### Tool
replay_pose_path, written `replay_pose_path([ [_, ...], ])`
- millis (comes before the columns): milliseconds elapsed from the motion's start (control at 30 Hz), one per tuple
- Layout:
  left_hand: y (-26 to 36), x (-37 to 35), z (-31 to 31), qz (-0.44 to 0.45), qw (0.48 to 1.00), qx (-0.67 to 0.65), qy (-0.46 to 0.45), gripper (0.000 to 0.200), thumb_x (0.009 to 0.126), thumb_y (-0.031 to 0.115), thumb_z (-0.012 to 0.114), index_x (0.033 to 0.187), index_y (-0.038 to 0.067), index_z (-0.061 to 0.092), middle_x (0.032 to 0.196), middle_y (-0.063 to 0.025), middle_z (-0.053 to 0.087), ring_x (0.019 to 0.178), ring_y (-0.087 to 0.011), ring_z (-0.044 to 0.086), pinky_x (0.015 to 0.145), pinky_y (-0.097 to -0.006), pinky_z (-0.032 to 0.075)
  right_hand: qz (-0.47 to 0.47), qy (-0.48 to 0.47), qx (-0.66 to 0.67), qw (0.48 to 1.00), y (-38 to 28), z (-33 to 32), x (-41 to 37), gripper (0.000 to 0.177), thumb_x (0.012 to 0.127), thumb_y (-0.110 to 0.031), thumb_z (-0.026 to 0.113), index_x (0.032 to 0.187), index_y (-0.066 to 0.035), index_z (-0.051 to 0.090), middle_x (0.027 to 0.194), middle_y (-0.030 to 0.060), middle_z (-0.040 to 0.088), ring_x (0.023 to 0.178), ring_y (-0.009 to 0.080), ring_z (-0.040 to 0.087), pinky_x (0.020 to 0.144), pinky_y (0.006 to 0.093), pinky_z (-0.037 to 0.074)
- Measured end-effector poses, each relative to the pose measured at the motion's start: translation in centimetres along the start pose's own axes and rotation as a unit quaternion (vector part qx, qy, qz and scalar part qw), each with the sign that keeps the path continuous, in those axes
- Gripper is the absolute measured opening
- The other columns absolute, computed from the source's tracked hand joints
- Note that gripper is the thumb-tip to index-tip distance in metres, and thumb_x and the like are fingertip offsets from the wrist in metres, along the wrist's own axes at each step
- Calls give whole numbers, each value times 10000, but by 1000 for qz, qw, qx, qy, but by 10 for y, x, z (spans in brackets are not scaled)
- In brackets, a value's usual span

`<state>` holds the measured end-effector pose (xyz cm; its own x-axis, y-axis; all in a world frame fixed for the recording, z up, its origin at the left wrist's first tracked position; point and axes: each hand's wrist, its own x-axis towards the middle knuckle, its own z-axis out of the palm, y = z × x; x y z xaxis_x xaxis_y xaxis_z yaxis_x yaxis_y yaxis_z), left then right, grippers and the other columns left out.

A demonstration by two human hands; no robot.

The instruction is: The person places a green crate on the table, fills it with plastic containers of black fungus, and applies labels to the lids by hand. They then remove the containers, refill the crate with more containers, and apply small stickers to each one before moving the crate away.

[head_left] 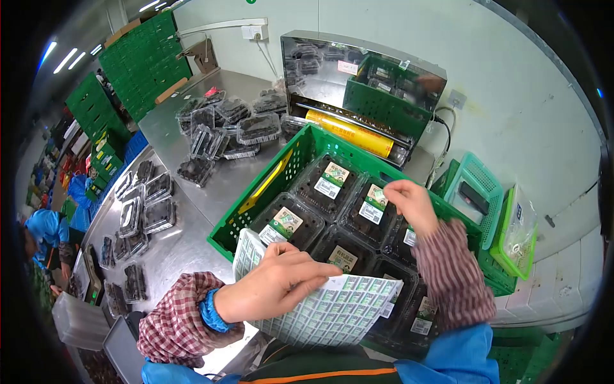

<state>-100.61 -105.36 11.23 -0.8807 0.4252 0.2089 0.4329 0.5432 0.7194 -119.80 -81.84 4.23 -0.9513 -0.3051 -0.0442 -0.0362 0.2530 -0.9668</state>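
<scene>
The left hand (275, 288) grips a flexible sticker sheet (339, 313), with the fingers folded flat over its glossy grid of small rectangular labels. The sheet lies at the near edge of the green plastic crate (233, 224). The right hand (412, 205) has its fingertips pressed together over a clear clamshell box (361, 221) inside this lattice-walled crate. Whether they pinch a label, I cannot tell.

Yellow film roll (348, 133) behind; teal basket (476, 185) beside.

No legible text on sticker sheet (332, 313) or clamshell labels (336, 173).
</scene>
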Motion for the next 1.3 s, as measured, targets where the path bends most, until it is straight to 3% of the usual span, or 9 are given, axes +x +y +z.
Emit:
replay_pose_path([
  [67,5,4,3,19,1000,12,21,198,842,133,610,1035,98,637,714,-6,542,692,-158,505,813,-325,308,169,-29,-73,983,53,-5,44,216,752,-147,701,890,12,651,751,44,626,662,100,550,616,243,446],
  [167,6,7,4,26,998,48,34,244,802,168,676,1044,132,661,688,10,561,680,-133,505,789,-293,308,-5,19,-304,953,49,1,35,391,716,-137,732,1055,5,599,885,57,623,690,126,541,653,268,455],
  [367,11,19,9,35,999,19,36,215,747,188,726,944,109,690,644,5,547,638,-141,486,741,-288,318,-165,-372,-50,912,-85,-6,-94,267,797,-105,650,1049,-40,588,863,69,607,803,151,593,728,288,463],
  [633,25,31,20,5,999,-28,-27,90,819,172,643,857,100,681,662,-13,570,646,-156,503,771,-302,310,-520,-58,-296,799,-55,-1,-157,177,761,-98,637,937,-82,651,911,14,608,819,175,587,818,342,449],
  [700,23,33,24,1,1000,-18,-10,98,785,150,687,857,85,697,648,-26,589,615,-170,479,714,-308,337,-517,-39,-247,819,-50,-8,-157,139,762,-88,640,900,-88,660,888,32,619,829,194,589,799,323,451],
  [900,25,27,19,-27,999,-29,-25,88,791,143,681,849,78,698,668,-21,605,623,-147,488,722,-304,333,140,70,81,984,52,-89,-47,194,765,-114,689,884,32,646,648,15,607,582,115,546,595,258,458],
  [1000,32,28,13,-29,999,-33,1,105,775,135,698,846,58,701,621,-20,578,581,-148,452,685,-291,322,127,31,-58,990,112,-93,-22,355,745,-143,707,1038,25,596,707,28,582,619,136,526,603,275,455],
  [1067,34,30,6,-47,998,-35,4,102,772,128,700,844,55,701,613,-23,576,571,-149,449,675,-289,323,-151,152,-357,909,107,-103,-27,606,711,-202,740,1218,4,480,856,58,575,727,138,528,624,280,458],
  [1300,33,42,19,9,1000,-5,-21,63,786,113,671,829,67,669,654,-30,591,596,-181,530,706,-296,363,-58,-26,63,996,-53,-116,-119,205,873,-133,573,1019,4,619,808,40,636,726,78,574,623,208,449],
])
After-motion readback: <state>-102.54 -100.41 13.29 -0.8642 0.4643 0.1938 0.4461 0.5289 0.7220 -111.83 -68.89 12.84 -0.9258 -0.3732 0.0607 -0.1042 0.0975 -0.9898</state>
